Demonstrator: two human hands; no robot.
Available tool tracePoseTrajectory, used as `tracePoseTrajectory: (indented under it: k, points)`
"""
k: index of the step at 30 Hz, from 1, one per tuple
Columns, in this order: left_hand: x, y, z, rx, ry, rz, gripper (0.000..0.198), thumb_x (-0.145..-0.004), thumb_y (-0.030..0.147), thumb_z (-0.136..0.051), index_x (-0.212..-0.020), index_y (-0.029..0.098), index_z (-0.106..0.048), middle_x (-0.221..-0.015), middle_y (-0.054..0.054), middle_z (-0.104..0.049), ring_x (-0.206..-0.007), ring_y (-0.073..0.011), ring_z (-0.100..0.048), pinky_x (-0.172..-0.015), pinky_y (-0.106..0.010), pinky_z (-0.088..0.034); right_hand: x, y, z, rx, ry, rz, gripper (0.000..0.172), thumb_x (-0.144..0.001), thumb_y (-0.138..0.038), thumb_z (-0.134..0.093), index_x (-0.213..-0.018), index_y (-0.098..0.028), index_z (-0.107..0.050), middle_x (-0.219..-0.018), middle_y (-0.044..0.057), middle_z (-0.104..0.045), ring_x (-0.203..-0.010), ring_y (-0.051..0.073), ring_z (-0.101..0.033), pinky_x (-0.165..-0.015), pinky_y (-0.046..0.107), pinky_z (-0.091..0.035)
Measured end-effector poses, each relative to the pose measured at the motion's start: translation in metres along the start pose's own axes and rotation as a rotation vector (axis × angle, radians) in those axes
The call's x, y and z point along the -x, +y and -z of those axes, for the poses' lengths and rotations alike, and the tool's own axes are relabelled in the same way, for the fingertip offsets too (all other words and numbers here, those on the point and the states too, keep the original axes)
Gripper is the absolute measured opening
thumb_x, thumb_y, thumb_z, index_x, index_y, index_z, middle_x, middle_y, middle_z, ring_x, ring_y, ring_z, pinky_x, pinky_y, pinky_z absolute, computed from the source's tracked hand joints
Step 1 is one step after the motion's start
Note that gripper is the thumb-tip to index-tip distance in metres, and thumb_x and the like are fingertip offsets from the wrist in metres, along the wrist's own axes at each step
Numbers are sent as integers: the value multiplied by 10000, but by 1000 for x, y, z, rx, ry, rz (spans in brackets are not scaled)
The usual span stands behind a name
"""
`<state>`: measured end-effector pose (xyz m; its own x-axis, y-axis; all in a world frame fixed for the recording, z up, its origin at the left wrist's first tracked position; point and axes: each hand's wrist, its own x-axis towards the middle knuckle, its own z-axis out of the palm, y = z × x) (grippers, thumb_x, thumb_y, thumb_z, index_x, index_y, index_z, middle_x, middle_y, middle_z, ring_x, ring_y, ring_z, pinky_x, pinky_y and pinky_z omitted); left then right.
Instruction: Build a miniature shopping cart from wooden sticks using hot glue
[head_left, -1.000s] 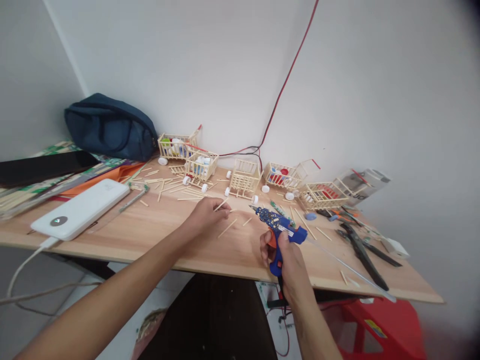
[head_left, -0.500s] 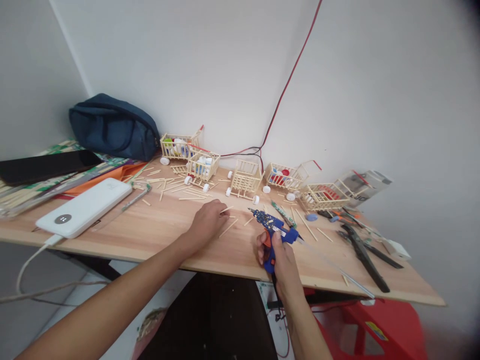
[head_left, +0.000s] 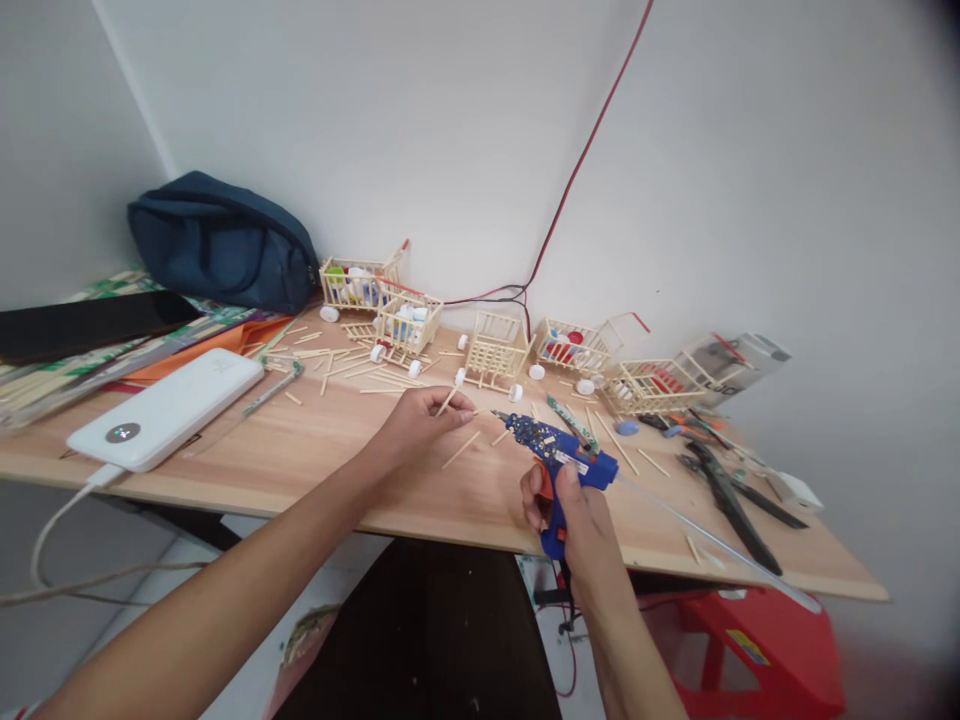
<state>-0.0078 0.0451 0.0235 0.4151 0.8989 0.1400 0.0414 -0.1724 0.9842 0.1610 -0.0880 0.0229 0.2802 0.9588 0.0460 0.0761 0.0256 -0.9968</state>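
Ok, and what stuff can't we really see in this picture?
All in the head view:
Glue gun: the right grip covers part of its handle.
Thin sticks at the left grip: too small and partly covered to count.
Black slab: cut off by the left edge.
White power bank: its digits are too blurry.

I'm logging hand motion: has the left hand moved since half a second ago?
Yes: judged against the middle stick cart, the left hand has shifted slightly right, toward the glue gun.
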Motion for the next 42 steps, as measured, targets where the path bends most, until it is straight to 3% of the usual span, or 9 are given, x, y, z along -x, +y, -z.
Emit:
tracePoseTrajectory:
  k: [19,25,32,42]
  points:
    - [4,4,2,23,-22,-28,279,-733,399,-685,-803,129,-701,-724,-22,-667,-671,-129,-556,-635,-224,-422,0,-7,-4,27,-29,-41,508,-847,-678,-427,-703,-194,-489,-535,-11,-479,-457,96,-404,-421,217,-299]
    - [4,2,3,16,-14,-45,270,-719,387,-692,-803,129,-698,-762,-26,-674,-692,-131,-555,-644,-227,-419,-1,-7,-3,67,-37,-18,550,-837,-694,-425,-626,-190,-482,-495,-15,-455,-427,86,-378,-392,211,-268]
    - [4,4,4,39,-7,-64,268,-710,383,-696,-791,127,-694,-765,-28,-665,-709,-130,-558,-670,-232,-426,-2,-3,0,98,-61,24,546,-875,-647,-412,-569,-197,-463,-485,-1,-451,-474,108,-412,-462,245,-295]
    - [3,3,3,55,-4,-77,320,-689,429,-711,-791,126,-694,-779,-32,-671,-736,-139,-571,-696,-239,-428,-2,1,-2,16,-78,52,546,-882,-619,-437,-527,-204,-425,-430,-26,-401,-408,88,-367,-426,248,-247]
